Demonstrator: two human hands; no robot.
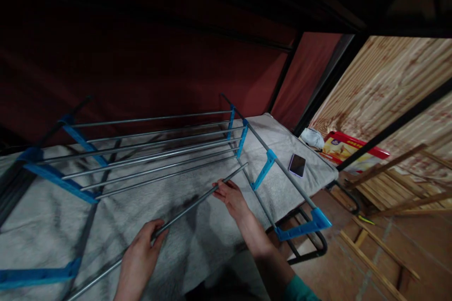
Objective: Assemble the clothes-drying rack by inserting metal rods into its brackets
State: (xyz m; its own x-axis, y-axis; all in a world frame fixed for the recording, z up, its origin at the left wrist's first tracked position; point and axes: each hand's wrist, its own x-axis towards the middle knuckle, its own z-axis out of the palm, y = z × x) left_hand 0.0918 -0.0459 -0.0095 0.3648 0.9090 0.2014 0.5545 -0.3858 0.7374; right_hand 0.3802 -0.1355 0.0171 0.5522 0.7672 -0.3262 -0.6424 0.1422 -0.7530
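Note:
My left hand (143, 249) is closed round a grey metal rod (190, 207) near its middle. Farther up the same rod, my right hand (229, 195) pinches it between thumb and fingers. The rod slants from the lower left up to a free end beside the rack's right side. A rack frame (261, 136) of grey tubes lies on the bed, with several parallel rods spanning its back part. Blue plastic brackets join the tubes, among them a right front bracket (303, 230), a right middle bracket (264, 169) and a left front bracket (38, 276).
Under the rack is a bed with a grey blanket (212, 254). A phone (297, 165) lies on it at the right. Beyond the bed's end are a red and yellow box (353, 150), a white bundle (312, 138) and wooden frames (374, 258) on the tiled floor. Black metal posts rise around the bed.

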